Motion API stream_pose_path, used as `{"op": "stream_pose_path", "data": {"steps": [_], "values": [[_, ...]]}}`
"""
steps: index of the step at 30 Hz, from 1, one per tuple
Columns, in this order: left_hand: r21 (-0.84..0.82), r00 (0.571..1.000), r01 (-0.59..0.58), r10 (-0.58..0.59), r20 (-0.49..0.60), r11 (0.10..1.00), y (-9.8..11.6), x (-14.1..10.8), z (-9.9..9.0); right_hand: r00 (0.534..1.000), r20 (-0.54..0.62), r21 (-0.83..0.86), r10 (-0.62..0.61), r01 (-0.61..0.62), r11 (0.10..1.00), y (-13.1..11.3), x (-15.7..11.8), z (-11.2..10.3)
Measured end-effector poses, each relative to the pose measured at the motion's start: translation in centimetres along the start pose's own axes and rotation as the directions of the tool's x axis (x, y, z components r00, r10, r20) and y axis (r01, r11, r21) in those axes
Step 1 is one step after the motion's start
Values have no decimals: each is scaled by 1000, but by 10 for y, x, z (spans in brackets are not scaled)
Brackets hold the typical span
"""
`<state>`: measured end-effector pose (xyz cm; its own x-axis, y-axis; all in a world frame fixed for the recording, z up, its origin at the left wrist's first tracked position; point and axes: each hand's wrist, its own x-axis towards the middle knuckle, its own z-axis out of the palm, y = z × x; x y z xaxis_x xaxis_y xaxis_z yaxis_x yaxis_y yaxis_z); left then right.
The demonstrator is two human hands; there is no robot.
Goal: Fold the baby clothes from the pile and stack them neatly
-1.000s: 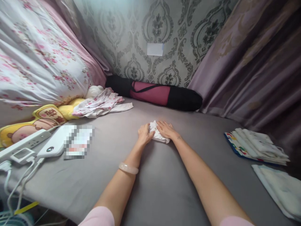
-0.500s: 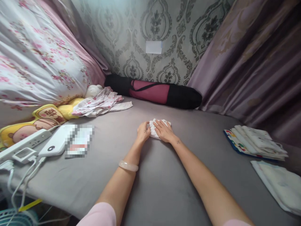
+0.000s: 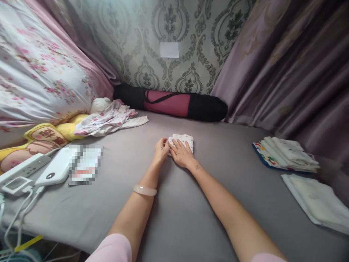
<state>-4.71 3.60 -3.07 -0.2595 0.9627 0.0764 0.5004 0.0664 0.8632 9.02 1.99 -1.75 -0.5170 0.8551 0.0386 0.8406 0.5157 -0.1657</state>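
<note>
A small folded white cloth with a sparse dark print lies on the grey bed sheet in front of me. Flat across its left and middle part rests my right hand, fingers stretched out and slightly spread. My left hand is at the cloth's left edge with its fingers curled in, apparently pinching that edge; the fingertips are partly hidden. A pale bangle circles my left forearm.
Folded cloths are stacked at the right, with another folded white piece nearer. A black and maroon long bag lies along the wall. At left are crumpled clothing, a power strip, a white power bank and cables.
My right hand has shifted left over the cloth, baring its printed right side. The cloth looks flatter and less ridged. My left hand stays at its left edge; the view has turned slightly.
</note>
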Motion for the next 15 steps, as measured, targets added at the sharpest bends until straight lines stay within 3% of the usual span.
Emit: {"op": "stream_pose_path", "data": {"steps": [5,10,15], "values": [[100,1000,5,-7,17,995,0,-1,-2,1000,-17,33,-10,11,999,-2,-9,-3],[247,994,3,-31,108,969,4,9,-2,997,-3,111,-75,75,991,-10,-34,-2],[465,981,97,-164,104,880,20,14,6,992,39,194,-122,112,974,-11,-57,-7]]}}
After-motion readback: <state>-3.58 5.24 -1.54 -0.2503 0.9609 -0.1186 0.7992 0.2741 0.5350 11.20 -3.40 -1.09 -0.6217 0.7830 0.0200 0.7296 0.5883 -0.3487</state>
